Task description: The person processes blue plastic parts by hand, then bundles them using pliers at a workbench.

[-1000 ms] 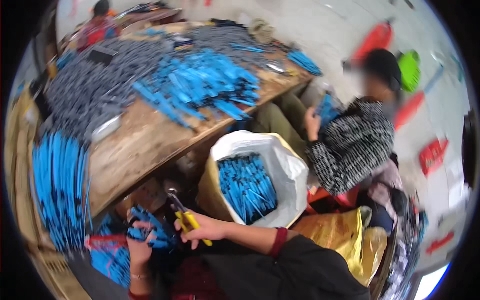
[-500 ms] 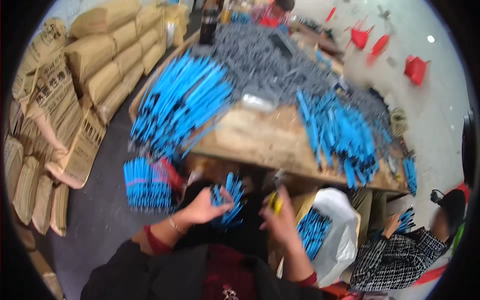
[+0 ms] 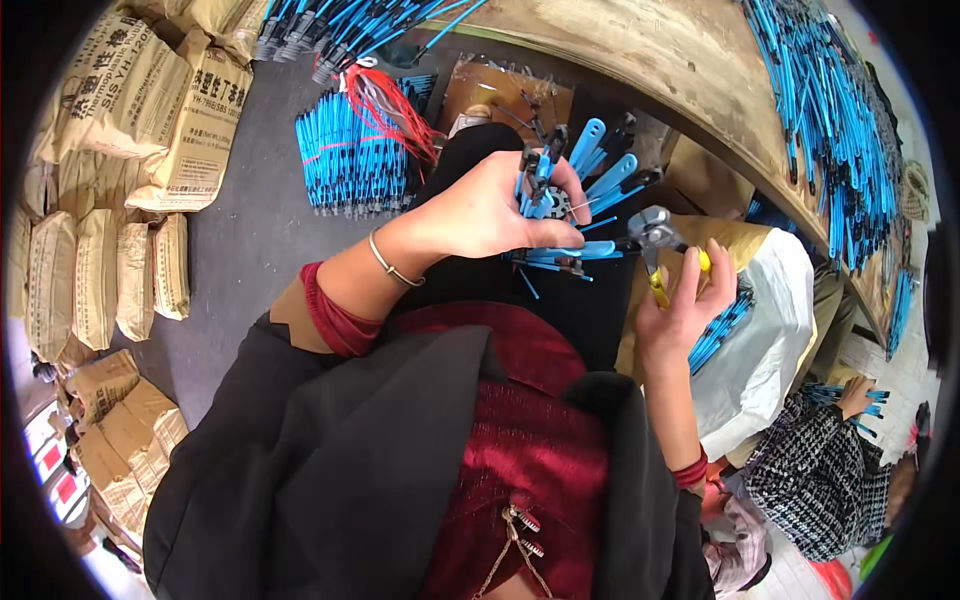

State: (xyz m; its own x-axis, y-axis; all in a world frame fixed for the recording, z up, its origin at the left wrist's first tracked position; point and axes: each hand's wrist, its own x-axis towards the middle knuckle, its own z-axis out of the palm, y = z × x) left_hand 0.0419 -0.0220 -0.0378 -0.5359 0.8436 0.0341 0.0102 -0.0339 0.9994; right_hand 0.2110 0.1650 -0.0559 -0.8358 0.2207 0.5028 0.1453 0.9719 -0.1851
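Note:
My left hand [image 3: 490,208] is closed around several thin blue sticks with black ends [image 3: 540,178], held above my lap. Fingers and thumb curl round them, and some thin wire-like ends stick out near the thumb. More blue sticks [image 3: 612,178] fan out behind and below that hand over my dark trousers. My right hand [image 3: 688,308] grips a pair of cutting pliers with yellow handles [image 3: 655,236]. Their metal head lies just right of the fanned sticks, apart from the bundle in my left hand. Whether the jaws are apart cannot be made out.
A wooden table [image 3: 640,50] runs across the front with blue-stick piles [image 3: 845,140]. Banded blue bundles [image 3: 352,150] and red cords [image 3: 395,115] lie left. A white-lined sack [image 3: 765,350] stands right, near another person's checked sleeve [image 3: 815,480]. Paper sacks [image 3: 150,100] line the left.
The view has tipped down, so the table's far side is out of the picture. My hands have come closer together, the pliers now beside the fanned blue sticks.

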